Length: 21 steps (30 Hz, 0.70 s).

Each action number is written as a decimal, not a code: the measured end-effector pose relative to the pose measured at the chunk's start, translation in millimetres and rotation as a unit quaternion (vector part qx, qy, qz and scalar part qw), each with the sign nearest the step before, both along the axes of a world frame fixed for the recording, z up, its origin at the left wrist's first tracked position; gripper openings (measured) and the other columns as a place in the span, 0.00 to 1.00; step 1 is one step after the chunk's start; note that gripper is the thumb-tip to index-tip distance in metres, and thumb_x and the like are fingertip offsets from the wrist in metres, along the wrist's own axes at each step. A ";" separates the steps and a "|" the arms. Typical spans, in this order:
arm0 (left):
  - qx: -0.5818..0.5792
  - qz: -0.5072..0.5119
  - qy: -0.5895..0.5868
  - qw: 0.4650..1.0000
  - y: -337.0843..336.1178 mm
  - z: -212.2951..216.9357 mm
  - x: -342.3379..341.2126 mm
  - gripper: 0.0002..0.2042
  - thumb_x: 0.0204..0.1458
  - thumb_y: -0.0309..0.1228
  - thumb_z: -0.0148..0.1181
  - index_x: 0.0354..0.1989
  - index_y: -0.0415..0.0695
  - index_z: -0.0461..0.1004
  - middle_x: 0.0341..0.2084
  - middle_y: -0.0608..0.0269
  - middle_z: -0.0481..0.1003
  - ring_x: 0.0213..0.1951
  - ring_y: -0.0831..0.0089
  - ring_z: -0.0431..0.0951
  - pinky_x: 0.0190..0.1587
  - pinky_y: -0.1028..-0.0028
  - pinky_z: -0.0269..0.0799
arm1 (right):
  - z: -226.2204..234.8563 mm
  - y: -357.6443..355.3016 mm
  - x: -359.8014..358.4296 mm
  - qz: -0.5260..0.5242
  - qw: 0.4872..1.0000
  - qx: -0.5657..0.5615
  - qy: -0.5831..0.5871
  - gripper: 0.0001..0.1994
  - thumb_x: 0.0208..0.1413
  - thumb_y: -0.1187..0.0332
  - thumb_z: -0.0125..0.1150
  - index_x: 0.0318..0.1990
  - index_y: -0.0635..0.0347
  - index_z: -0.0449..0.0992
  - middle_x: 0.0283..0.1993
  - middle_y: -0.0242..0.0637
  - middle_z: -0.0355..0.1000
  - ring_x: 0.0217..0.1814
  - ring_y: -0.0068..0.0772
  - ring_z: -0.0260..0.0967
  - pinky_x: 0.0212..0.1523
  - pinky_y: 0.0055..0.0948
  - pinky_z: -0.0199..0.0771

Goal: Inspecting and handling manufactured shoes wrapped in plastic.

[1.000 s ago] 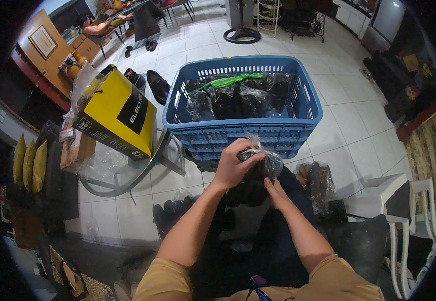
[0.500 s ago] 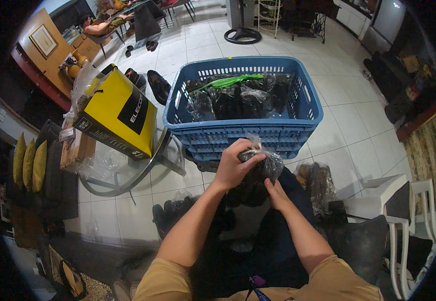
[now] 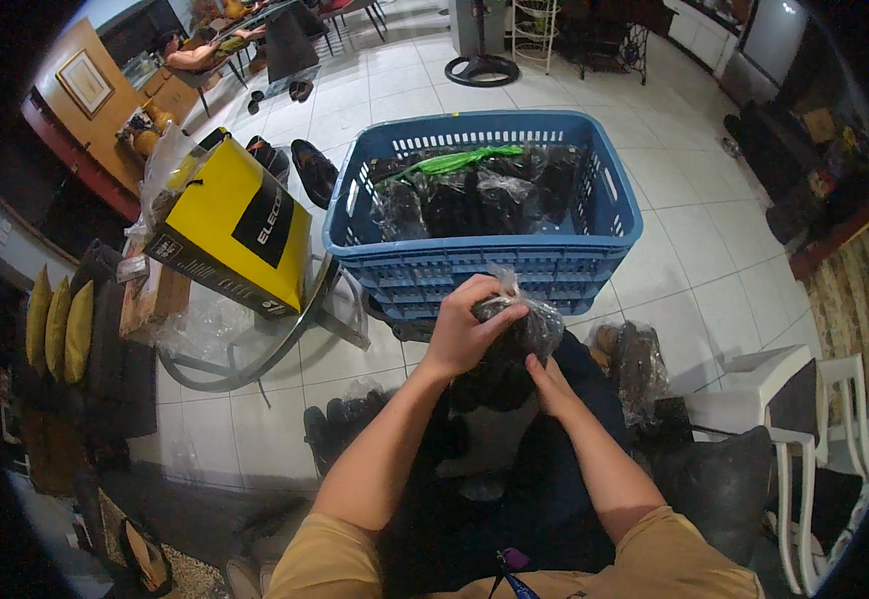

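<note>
In front of the crate, my left hand [image 3: 462,329] grips the gathered top of a clear plastic bag [image 3: 546,325] with dark contents, its fingers and thumb closed on it. My right hand [image 3: 551,385] holds the bag's near right side, thumb pressed against the plastic. The bag's lower part is in shadow above my lap, and its contents are too dark to make out. Just beyond stands a blue plastic crate [image 3: 494,243], holding several dark things in clear plastic bags. A bright green plastic strip [image 3: 464,160] lies across them.
At the left, a yellow and black carton [image 3: 240,225] rests on a round-framed stand [image 3: 245,379]. Dark shoes [image 3: 314,172] sit beside it. Plastic-wrapped items [image 3: 639,369] lie right of my legs, near a white chair [image 3: 804,449]. A person [image 3: 200,55] sits in the far left background.
</note>
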<state>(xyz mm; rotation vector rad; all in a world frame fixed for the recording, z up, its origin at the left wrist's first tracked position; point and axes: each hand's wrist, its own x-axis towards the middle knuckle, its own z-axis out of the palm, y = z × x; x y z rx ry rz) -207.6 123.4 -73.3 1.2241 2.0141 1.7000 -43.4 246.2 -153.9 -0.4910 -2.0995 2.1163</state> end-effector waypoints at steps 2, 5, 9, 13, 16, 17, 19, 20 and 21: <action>0.018 0.008 0.005 1.000 0.5 -0.4 0.3 0.13 0.54 0.33 0.71 0.42 0.37 0.82 0.42 0.56 0.80 0.46 0.65 0.80 0.52 0.69 0.72 | -1.8 0.3 0.3 -0.019 0.998 -0.004 -0.065 0.45 0.63 0.30 0.49 0.69 0.67 0.62 0.69 0.50 0.65 0.72 0.44 0.60 0.72 0.39 0.55; 0.022 0.007 0.009 1.000 1.1 -0.8 0.5 0.12 0.54 0.32 0.72 0.42 0.37 0.82 0.42 0.56 0.80 0.46 0.65 0.80 0.52 0.69 0.72 | -3.2 0.6 0.7 -0.012 0.999 -0.026 -0.035 0.45 0.63 0.31 0.50 0.70 0.67 0.61 0.69 0.49 0.65 0.72 0.44 0.60 0.72 0.39 0.55; 0.013 -0.003 0.015 1.000 1.4 -1.5 -0.1 0.12 0.53 0.31 0.72 0.42 0.37 0.82 0.41 0.56 0.80 0.46 0.65 0.80 0.52 0.70 0.72 | -2.2 0.6 0.4 0.000 1.000 -0.028 -0.013 0.45 0.63 0.32 0.51 0.70 0.67 0.60 0.69 0.49 0.65 0.72 0.43 0.60 0.72 0.39 0.55; 0.029 0.006 0.020 0.999 1.6 -2.1 -0.3 0.12 0.53 0.31 0.72 0.42 0.37 0.81 0.41 0.56 0.80 0.45 0.65 0.80 0.52 0.70 0.72 | -0.3 0.8 -0.1 0.004 0.999 -0.035 -0.006 0.45 0.63 0.31 0.51 0.70 0.67 0.61 0.69 0.48 0.65 0.72 0.43 0.60 0.72 0.39 0.56; 0.023 0.010 0.014 1.000 1.3 -2.1 0.1 0.12 0.53 0.31 0.72 0.42 0.37 0.81 0.41 0.56 0.80 0.45 0.65 0.80 0.51 0.70 0.72 | 0.5 1.2 -0.4 0.008 0.999 -0.031 -0.004 0.45 0.63 0.31 0.51 0.70 0.66 0.61 0.69 0.48 0.65 0.72 0.43 0.60 0.72 0.39 0.55; 0.024 0.010 0.010 1.000 1.2 -2.0 0.2 0.12 0.53 0.31 0.72 0.42 0.37 0.81 0.41 0.56 0.80 0.45 0.65 0.80 0.51 0.70 0.72 | 0.7 1.4 -0.4 -0.003 0.999 -0.022 -0.033 0.45 0.63 0.32 0.51 0.70 0.66 0.61 0.69 0.48 0.65 0.72 0.43 0.59 0.72 0.39 0.55; 0.024 0.009 0.005 1.000 0.9 -1.8 0.3 0.12 0.53 0.31 0.73 0.42 0.37 0.81 0.41 0.56 0.80 0.45 0.65 0.80 0.51 0.70 0.72 | 0.8 1.3 -0.6 0.010 1.000 -0.022 -0.003 0.45 0.63 0.32 0.51 0.70 0.66 0.61 0.69 0.48 0.65 0.72 0.43 0.59 0.72 0.39 0.55; 0.029 0.008 0.006 1.000 0.9 -1.6 0.3 0.12 0.53 0.31 0.73 0.41 0.37 0.81 0.41 0.56 0.80 0.45 0.65 0.80 0.51 0.70 0.72 | 0.8 1.2 -0.8 -0.006 0.999 -0.011 -0.032 0.45 0.63 0.32 0.51 0.70 0.66 0.61 0.69 0.49 0.65 0.73 0.44 0.59 0.72 0.39 0.55; 0.019 0.001 0.008 1.000 0.8 -1.5 0.1 0.12 0.53 0.31 0.73 0.41 0.37 0.81 0.41 0.56 0.80 0.45 0.66 0.80 0.51 0.70 0.72 | 0.6 1.1 -0.9 0.007 1.000 -0.019 -0.002 0.45 0.63 0.32 0.51 0.70 0.66 0.61 0.69 0.49 0.65 0.73 0.44 0.59 0.72 0.39 0.55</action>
